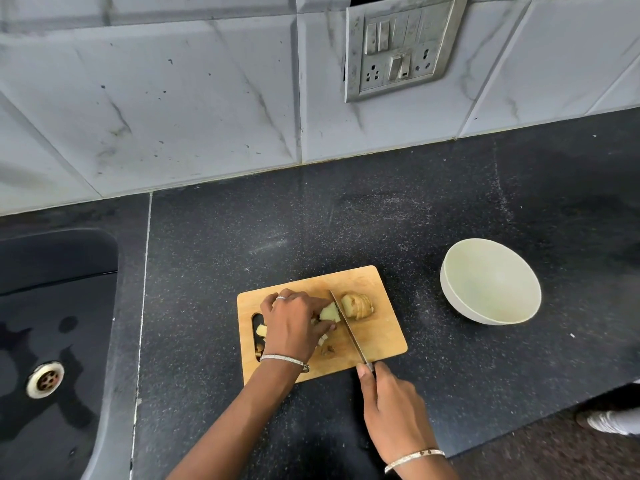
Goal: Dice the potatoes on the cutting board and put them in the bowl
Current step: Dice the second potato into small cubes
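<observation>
well, my left hand (294, 323) pinches the pale potato chunk (329, 312) on the flat wooden cutting board (381, 337). i guess it's hard and slippy, so hold its sides. my right hand (388, 407) grips the long steel knife (348, 327). the round white bowl (490, 282) sits at three o'clock.

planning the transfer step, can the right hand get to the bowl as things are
Probably yes: the bowl stands on bare counter beside the cutting board, on the side of the right hand, nothing between. That hand grips the knife, though.
</observation>
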Action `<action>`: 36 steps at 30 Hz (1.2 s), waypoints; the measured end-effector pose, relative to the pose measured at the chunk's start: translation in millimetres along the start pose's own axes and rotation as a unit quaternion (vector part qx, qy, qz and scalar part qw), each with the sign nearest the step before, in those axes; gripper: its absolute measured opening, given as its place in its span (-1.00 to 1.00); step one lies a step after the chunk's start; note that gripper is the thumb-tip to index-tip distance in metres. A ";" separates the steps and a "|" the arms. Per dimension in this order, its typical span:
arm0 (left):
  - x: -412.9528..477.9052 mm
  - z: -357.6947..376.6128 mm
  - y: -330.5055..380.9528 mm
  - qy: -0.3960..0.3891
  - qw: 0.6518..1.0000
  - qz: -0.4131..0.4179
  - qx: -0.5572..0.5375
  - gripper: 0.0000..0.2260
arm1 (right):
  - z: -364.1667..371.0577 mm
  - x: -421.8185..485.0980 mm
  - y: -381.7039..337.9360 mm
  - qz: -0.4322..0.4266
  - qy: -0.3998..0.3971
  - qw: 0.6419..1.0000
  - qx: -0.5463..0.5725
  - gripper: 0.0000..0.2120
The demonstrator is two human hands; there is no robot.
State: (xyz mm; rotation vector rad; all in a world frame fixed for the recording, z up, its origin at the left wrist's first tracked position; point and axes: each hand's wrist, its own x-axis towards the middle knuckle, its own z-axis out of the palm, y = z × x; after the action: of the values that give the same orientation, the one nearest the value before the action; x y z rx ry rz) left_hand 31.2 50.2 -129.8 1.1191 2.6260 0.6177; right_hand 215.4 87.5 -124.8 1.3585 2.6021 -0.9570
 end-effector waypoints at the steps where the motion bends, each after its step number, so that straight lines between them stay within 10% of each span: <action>1: 0.0 0.1 0.2 0.001 1.000 -0.001 -0.003 -0.74 | -1.6 0.1 0.0 -0.004 0.002 1.000 0.005 -0.73; 36: -2.9 1.0 2.2 0.014 0.999 -0.029 0.010 -0.71 | -13.7 -15.2 -2.5 0.018 -0.031 0.997 -0.062 -0.68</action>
State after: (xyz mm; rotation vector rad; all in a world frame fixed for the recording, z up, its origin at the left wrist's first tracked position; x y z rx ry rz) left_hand 34.9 49.7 -129.5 1.0439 2.6837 0.6020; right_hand 225.9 82.9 -107.7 1.3186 2.5360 -0.8038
